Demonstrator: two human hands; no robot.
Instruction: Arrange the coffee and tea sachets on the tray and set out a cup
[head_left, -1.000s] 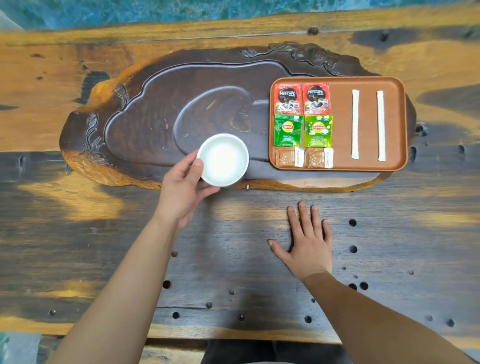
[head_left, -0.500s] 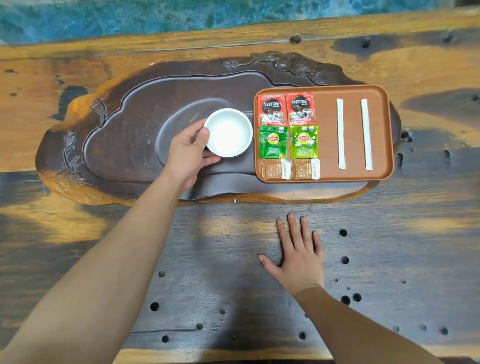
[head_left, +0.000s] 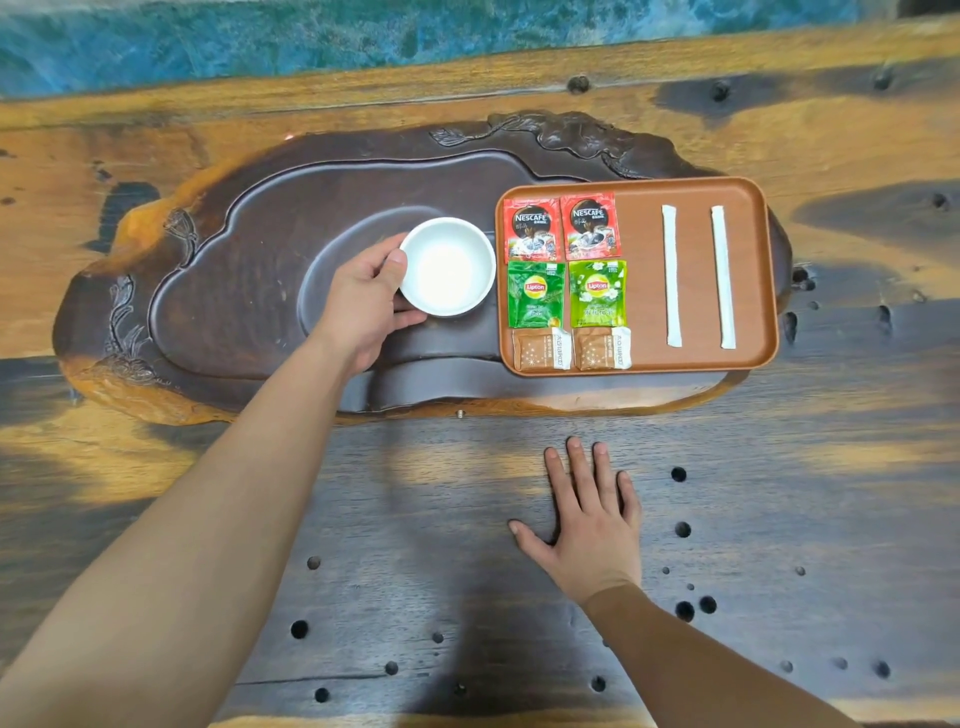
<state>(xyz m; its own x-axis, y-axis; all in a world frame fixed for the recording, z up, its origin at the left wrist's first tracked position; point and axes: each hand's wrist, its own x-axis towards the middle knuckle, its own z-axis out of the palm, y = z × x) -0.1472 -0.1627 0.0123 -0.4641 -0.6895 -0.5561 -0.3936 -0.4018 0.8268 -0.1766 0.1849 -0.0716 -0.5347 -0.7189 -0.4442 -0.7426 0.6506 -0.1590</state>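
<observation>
Left hand (head_left: 366, 301) curled on the white cup (head_left: 448, 266), thumb at its near-left rim, cup apparently seated on the carved board (head_left: 234, 291) just left of the tray (head_left: 769, 270); right hand (head_left: 589, 519) flat, splayed, farther off.
</observation>
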